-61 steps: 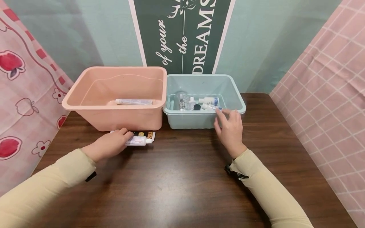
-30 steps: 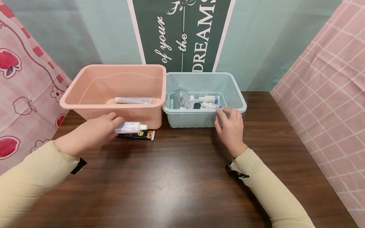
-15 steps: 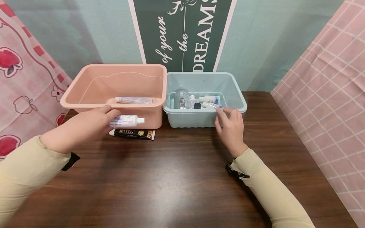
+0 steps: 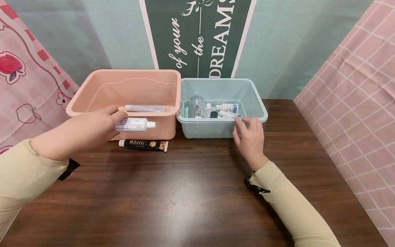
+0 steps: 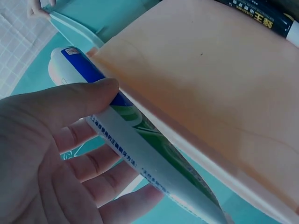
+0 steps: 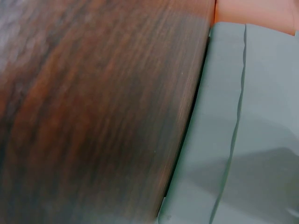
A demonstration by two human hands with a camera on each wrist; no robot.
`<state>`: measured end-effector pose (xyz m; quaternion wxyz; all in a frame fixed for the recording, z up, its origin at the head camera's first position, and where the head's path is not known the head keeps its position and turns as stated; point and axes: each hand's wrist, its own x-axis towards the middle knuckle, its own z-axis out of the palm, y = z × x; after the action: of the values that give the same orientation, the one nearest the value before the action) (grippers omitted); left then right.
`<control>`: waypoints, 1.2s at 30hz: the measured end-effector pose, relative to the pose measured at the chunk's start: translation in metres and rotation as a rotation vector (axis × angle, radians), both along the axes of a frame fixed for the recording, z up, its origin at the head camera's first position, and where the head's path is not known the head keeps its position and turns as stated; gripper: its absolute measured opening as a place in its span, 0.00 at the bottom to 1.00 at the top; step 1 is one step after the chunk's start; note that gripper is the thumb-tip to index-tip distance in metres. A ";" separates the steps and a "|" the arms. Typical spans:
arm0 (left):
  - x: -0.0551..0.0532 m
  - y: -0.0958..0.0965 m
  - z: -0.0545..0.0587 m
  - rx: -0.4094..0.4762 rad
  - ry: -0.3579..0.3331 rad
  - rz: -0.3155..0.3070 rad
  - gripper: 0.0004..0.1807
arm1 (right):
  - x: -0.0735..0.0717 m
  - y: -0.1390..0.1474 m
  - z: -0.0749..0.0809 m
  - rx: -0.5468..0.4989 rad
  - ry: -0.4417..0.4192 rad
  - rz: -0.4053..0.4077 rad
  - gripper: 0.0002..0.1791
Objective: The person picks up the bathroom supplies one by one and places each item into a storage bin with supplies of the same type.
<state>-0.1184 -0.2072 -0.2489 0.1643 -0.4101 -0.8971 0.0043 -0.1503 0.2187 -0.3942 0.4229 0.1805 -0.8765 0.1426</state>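
My left hand (image 4: 83, 130) grips a white toothpaste tube (image 4: 132, 124) between thumb and fingers, in front of the pink bin (image 4: 123, 116). In the left wrist view, the tube (image 5: 135, 126) shows blue and green print. A black toothpaste tube (image 4: 143, 145) lies on the table below it. Another white tube (image 4: 145, 108) rests inside the pink bin. My right hand (image 4: 251, 140) rests at the front rim of the blue bin (image 4: 206, 128), its fingertips by a small white tube (image 4: 228, 114). The right wrist view does not show that hand.
In the blue bin also lie a clear bottle (image 4: 196, 108), a white bottle (image 4: 226, 107) and a black cap (image 4: 213, 114). The bins stand side by side at the back of the brown table (image 4: 191, 192), before a green curtain (image 4: 277, 44).
My left hand has lifted the white toothpaste tube off the table, up and left to the pink bin's front, uncovering the black tube. My right hand has stayed in place.
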 end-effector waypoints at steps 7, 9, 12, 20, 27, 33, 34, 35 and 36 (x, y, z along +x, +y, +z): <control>-0.004 -0.001 0.009 0.000 -0.024 0.026 0.20 | -0.001 -0.001 0.000 -0.006 0.026 0.012 0.17; -0.005 -0.002 0.012 0.007 -0.018 0.020 0.19 | -0.001 -0.001 0.001 -0.008 0.037 0.015 0.17; -0.008 -0.003 0.014 0.020 -0.009 -0.001 0.18 | 0.000 -0.001 0.002 -0.006 0.047 0.016 0.16; -0.008 -0.005 0.023 -0.023 -0.038 0.010 0.15 | 0.000 -0.001 0.002 -0.001 0.035 0.017 0.17; -0.015 -0.005 0.026 -0.053 -0.021 0.005 0.14 | 0.001 -0.001 0.002 -0.004 0.026 0.013 0.17; -0.019 -0.005 0.028 -0.042 -0.070 0.020 0.17 | 0.002 -0.001 0.001 -0.007 0.018 0.008 0.17; -0.020 -0.005 0.028 -0.042 -0.077 0.023 0.17 | 0.002 -0.001 0.001 -0.007 0.018 0.007 0.17; -0.020 -0.005 0.029 -0.042 -0.086 0.028 0.17 | 0.002 -0.001 0.001 -0.008 0.018 0.007 0.17; -0.021 -0.004 0.030 -0.046 -0.096 0.036 0.17 | 0.002 -0.001 0.001 -0.009 0.019 0.007 0.17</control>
<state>-0.1390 -0.2113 -0.2191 0.1115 -0.3975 -0.9108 0.0079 -0.1487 0.2174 -0.3932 0.4316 0.1829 -0.8712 0.1461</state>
